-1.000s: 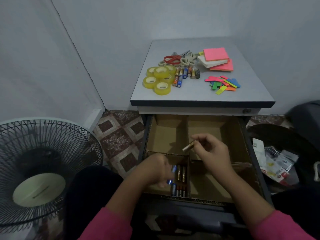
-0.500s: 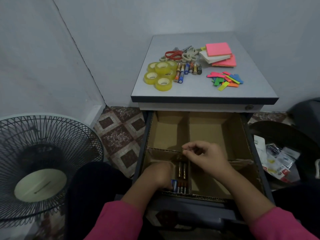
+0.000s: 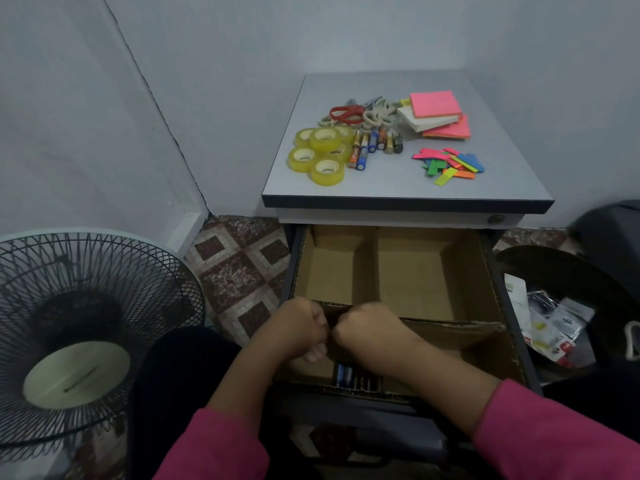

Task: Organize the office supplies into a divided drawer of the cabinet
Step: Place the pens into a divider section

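grey cabinet top [image 3: 398, 183] – both hands [image 3: 304, 329] [image 3: 367, 327] curled, over drawer batteries [image 3: 346, 375] – hold unclear

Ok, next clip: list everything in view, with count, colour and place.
tape rolls: about six, yellow, cabinet top left
loose batteries: about seven, mixed colours, right of the tape rolls
scissors: several, one red-handled, top rear
note pads: three, pink, white, orange-pink, stacked top right
flags: many, neon colours, top right front
drawer: one, cardboard-divided, open
stored batteries: several, near left compartment
fan: one, black, floor left
bin: one, black, right
left hand: in near left compartment, fingers curled
right hand: beside it, fingers curled
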A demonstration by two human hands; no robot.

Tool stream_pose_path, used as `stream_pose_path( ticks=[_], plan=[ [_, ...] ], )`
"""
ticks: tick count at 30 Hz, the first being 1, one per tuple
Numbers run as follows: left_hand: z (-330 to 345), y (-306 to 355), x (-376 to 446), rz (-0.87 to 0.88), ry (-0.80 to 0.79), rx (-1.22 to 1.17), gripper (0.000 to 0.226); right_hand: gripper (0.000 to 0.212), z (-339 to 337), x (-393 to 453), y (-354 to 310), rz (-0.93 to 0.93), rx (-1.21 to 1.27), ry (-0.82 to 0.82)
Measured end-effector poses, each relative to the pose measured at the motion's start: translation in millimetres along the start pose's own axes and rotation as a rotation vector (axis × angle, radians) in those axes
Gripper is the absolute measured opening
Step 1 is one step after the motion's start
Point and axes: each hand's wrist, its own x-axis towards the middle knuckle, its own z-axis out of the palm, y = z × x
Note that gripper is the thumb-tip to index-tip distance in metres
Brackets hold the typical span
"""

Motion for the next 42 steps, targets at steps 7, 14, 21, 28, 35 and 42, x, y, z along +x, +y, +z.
stream_pose_path(
  ticks=[7, 14, 21, 28, 35, 42],
  plan=[
    [1.9, 2.8, 2.4, -0.041, -0.043, 0.033, 0.025, 0.014, -0.5, 11.9, -5.6, 0.126, 0.04, -0.185],
    [8.4, -4.6, 5.5, 0.091, 0.089, 0.389, 0.013, 0.017, 0.6, 14.6, -2.1, 0.21, 0.173, -0.239],
    [29.9, -13.0, 6.8, 0.221, 0.094, 0.591, 0.015, 0.01, -3.6, -25.6, 27.9, 0.474, 0.768, 0.258],
    [40.1, -11.0, 17.0, 0.239, 0.096, 0.581, 0.014, 0.008, 39.0, -43.5, 60.8, 0.748, 0.943, 0.318],
    [39.4, -13.4, 18.8, 0.242, 0.071, 0.568, 0.033, 0.003, 36.9, -38.9, 57.0, 0.736, 0.843, 0.229],
    [37.9, -12.5, 15.8, 0.23, 0.11, 0.544, 0.031, 0.003, 38.6, -39.9, 57.0, 0.729, 0.816, 0.22]
  ],
)
